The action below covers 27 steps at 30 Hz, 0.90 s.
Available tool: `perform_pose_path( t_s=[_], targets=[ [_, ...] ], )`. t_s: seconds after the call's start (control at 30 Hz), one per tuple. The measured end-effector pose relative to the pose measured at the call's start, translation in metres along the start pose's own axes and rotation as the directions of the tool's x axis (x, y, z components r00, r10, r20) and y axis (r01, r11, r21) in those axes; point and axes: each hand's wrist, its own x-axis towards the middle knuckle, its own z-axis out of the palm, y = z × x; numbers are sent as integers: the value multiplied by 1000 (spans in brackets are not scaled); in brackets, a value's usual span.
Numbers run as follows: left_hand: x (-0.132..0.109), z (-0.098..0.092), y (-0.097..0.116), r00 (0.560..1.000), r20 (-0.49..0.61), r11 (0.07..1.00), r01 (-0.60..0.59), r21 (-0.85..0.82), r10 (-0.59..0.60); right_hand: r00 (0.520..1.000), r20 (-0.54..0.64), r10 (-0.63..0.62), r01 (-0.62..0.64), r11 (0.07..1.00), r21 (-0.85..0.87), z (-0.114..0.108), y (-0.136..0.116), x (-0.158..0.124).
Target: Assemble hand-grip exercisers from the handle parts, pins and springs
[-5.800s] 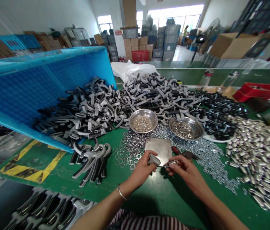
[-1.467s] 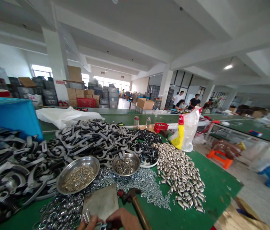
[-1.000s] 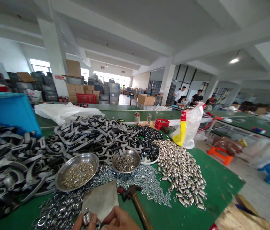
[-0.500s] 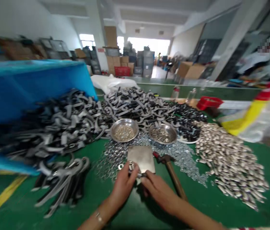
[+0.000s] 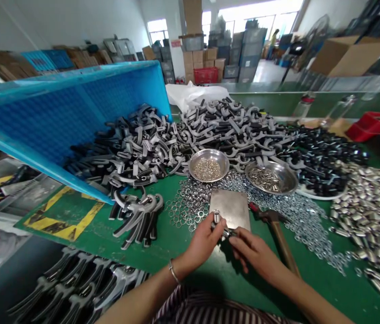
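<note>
My left hand [image 5: 206,238] is closed around a small metal part [image 5: 216,217]; its ribbed, silvery, spring-like end stands up above my thumb. My right hand [image 5: 255,252] is close beside it, thumb and forefinger pinched at the dark, thin end [image 5: 229,232] of what looks like the same assembly; the fingers hide most of it. Both hands are at the near edge of a flat metal plate [image 5: 232,204]. To the plate's right lies a hammer [image 5: 280,238] with a wooden handle. Loose metal rings [image 5: 188,213] are scattered left of the plate.
Behind the plate stand two metal bowls [image 5: 223,156] [image 5: 292,180] of small parts. A tipped blue crate [image 5: 109,96] spills grey-black handles [image 5: 142,148]. Several handles [image 5: 139,220] lie closer, at left. Silvery sleeves [image 5: 372,216] are heaped right, near black parts [image 5: 324,157] and a red bin [image 5: 375,126].
My view has turned left and down, so the table's things appear further right and handles below the table edge show. My hands stay together at the plate; the ribbed end now shows more plainly.
</note>
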Motion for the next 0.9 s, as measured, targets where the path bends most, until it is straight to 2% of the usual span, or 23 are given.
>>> perform_pose_path(
  t_s=[0.03, 0.1, 0.13, 0.17, 0.2, 0.27, 0.33, 0.37, 0.4, 0.47, 0.6, 0.63, 0.7, 0.73, 0.8, 0.87, 0.9],
  targets=[
    [1, 1, 2, 1000, -9, 1000, 28, -14, -28, 993, -55, -100, 90, 984, -151, -2, 1, 1],
    [1, 2, 6, 998, -19, 997, 67, -39, -68, 956, -110, -272, 211, 897, -389, -2, 1, 2],
    [1, 2, 8, 998, -21, 997, 67, -38, -67, 944, -120, -307, 229, 872, -432, -1, 1, 2],
    [1, 2, 10, 998, -25, 998, 51, -28, -52, 946, -132, -295, 220, 886, -408, 3, 2, 1],
    [1, 1, 11, 999, -30, 1000, 22, -7, -22, 960, -139, -242, 189, 930, -315, 8, 2, 0],
    [-1, -2, 11, 998, -24, 997, -55, 46, 56, 995, -71, -68, 72, 996, 50, 22, 3, -2],
    [-3, -6, 10, 992, 7, 989, -123, 84, 123, 996, 81, 47, -77, 900, 429, 35, 3, -4],
    [-4, -8, 9, 989, 21, 984, -147, 98, 146, 990, 132, 58, -121, 831, 543, 40, 3, -5],
    [-5, -9, 8, 987, 26, 981, -162, 110, 160, 988, 148, 53, -132, 789, 600, 42, 2, -5],
    [-5, -11, 6, 987, 13, 980, -161, 120, 161, 992, 124, 31, -100, 794, 599, 40, -1, -5],
    [-4, -7, 5, 992, -17, 989, -123, 80, 124, 988, 147, 44, -103, 901, 422, 20, -9, -2],
    [-4, -6, 5, 993, -28, 992, -109, 64, 111, 989, 139, 48, -94, 933, 346, 15, -10, -1],
    [-3, -3, 6, 996, -68, 998, -57, 20, 58, 998, 55, -19, 14, 996, 85, 7, -9, 1],
    [-3, -1, 6, 997, -82, 1000, -17, -18, 15, 995, 12, -101, 102, 990, -93, 4, -8, 3],
    [-3, 0, 7, 994, -81, 993, 65, -104, -73, 960, -11, -280, 248, 866, -434, -1, -3, 6],
    [-3, 1, 8, 991, -58, 984, 112, -140, -121, 933, 15, -359, 295, 742, -602, -2, 1, 9],
    [-2, 0, 9, 991, -58, 986, 109, -128, -117, 932, 8, -363, 292, 736, -611, -1, 2, 10]
  ],
)
